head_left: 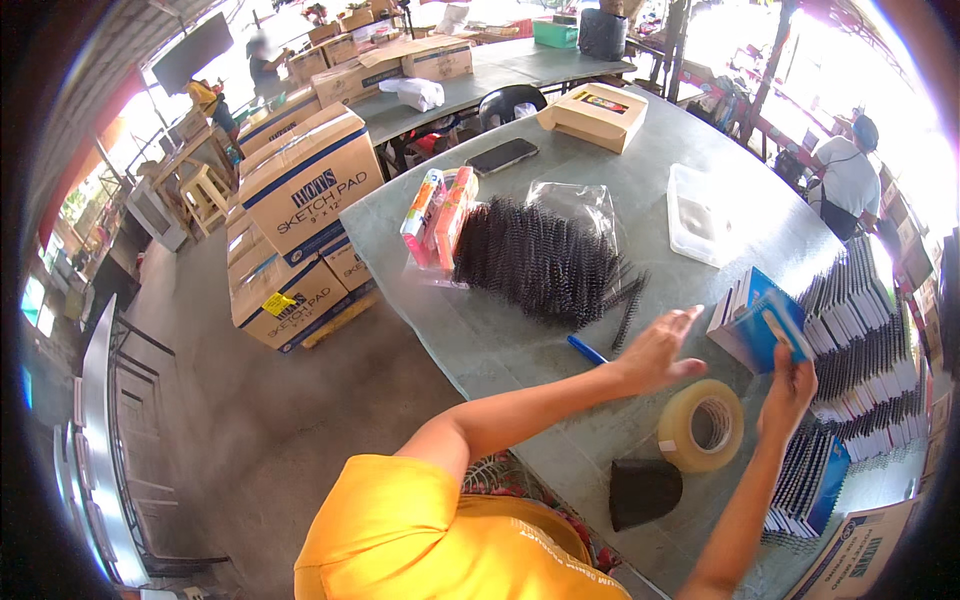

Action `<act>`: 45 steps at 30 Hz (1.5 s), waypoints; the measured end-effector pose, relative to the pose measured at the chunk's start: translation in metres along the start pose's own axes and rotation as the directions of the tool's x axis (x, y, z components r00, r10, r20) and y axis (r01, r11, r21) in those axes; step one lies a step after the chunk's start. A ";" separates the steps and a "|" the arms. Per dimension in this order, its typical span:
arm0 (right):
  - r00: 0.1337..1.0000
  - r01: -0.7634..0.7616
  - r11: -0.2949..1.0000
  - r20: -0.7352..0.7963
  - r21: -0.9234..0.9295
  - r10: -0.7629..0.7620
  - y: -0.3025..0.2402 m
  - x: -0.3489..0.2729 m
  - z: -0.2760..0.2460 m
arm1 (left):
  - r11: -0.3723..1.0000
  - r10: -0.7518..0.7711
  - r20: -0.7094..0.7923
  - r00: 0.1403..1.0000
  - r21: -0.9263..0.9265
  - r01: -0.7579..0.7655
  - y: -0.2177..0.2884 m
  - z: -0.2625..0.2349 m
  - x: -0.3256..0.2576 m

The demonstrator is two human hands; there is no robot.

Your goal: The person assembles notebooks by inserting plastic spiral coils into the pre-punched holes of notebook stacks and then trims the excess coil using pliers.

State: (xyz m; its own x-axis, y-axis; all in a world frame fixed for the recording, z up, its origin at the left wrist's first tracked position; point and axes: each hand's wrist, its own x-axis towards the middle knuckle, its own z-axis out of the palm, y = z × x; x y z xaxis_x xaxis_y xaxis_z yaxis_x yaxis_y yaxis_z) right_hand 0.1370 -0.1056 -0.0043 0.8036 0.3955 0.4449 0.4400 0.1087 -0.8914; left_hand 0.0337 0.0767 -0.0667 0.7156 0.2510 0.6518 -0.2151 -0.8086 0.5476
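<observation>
My right hand [788,392] grips a small blue-covered notebook [768,328], tilted up over the table's right side. Its edge is in front of a short stack of notebooks [733,312] with blue covers and pale page edges. Reaching toward it, my left hand [655,352] is in the air with fingers stretched out and nothing in it. Below that hand lies a blue pen [587,349]. A heap of black spiral binding coils [535,262] spreads beyond it. Between my forearms a roll of clear tape [668,428] rests by a dark pouch-like piece [643,494].
Many spiral-bound notebooks [850,330] are piled along the right edge. A clear plastic tray [697,215], a phone [502,156], pink-orange boxes [436,218] and an open carton [595,115] sit farther back. Large cartons [310,185] are stacked left of the table. A person [850,172] stands at far right.
</observation>
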 end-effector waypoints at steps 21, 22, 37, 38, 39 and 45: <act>0.978 0.181 0.512 0.207 -0.840 -0.006 -0.043 -0.065 0.015 | 0.831 -0.427 0.330 0.842 0.510 0.222 -0.047 -0.031 0.008; 0.978 0.173 0.505 0.210 -0.845 0.017 -0.041 -0.061 0.015 | 0.804 -0.396 0.308 0.865 0.572 0.164 -0.065 -0.020 -0.008; 0.976 0.195 0.512 0.217 -0.837 -0.016 -0.037 -0.058 0.011 | 0.949 -0.310 0.236 0.921 0.019 0.315 -0.002 -0.072 0.031; 0.980 0.174 0.529 0.200 -0.830 -0.008 -0.041 -0.058 0.014 | 0.918 -0.363 0.251 0.898 -0.068 0.390 0.007 -0.077 0.033; 0.983 0.157 0.543 0.184 -0.825 -0.005 -0.049 -0.057 0.019 | 0.865 -0.421 0.300 0.856 -0.150 0.479 0.016 -0.083 0.040; 0.990 0.086 0.743 0.137 -0.664 0.008 -0.047 -0.058 0.018 | 0.426 -0.309 0.301 0.902 -0.804 0.414 0.022 -0.095 0.053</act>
State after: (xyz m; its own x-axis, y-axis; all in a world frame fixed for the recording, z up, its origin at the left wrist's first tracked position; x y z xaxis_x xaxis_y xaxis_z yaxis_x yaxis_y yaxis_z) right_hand 0.0623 -0.1170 0.0105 0.7443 0.5178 0.4216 0.6621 -0.4903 -0.5667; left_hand 0.0033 0.1227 0.0296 0.9121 0.3159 0.2612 -0.3299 0.1876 0.9252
